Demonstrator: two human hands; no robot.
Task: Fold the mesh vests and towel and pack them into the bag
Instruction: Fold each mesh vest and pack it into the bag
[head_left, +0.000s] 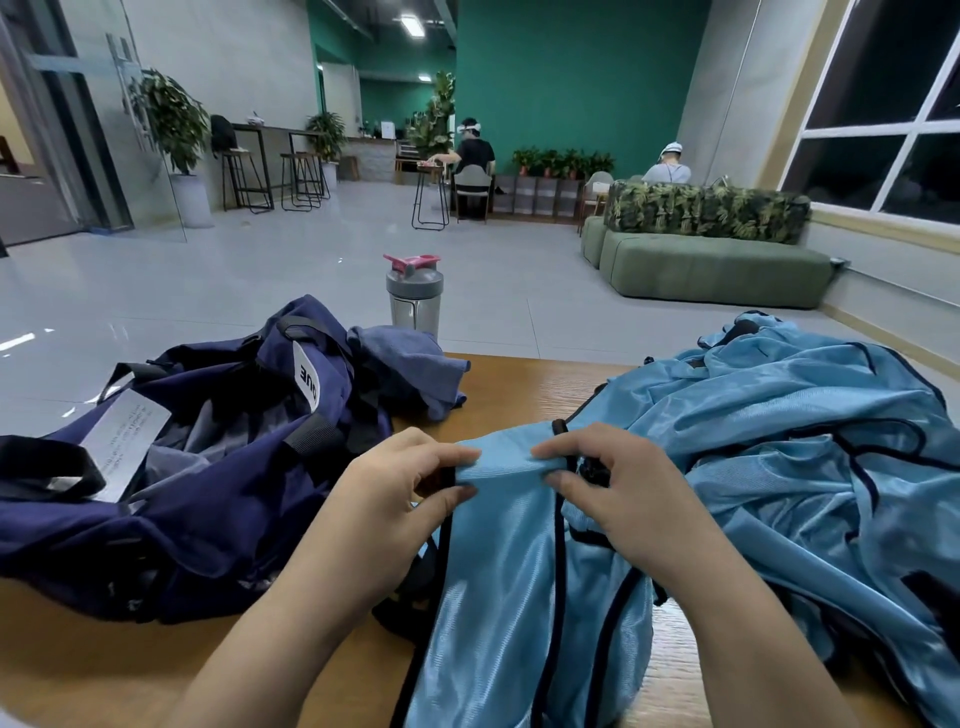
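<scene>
We pinch the top edge of a blue mesh vest (519, 561) at the table's (519, 379) near edge, left grip (400, 488) and right grip (618, 493) both clamped on it; the navy bag (208, 467) lies at the left edge.

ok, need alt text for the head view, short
Both hands, left hand and right hand, pinch the top edge of a light blue mesh vest over a wooden table. An open navy bag lies to the left with a blue towel behind it; more vests are piled right.
</scene>
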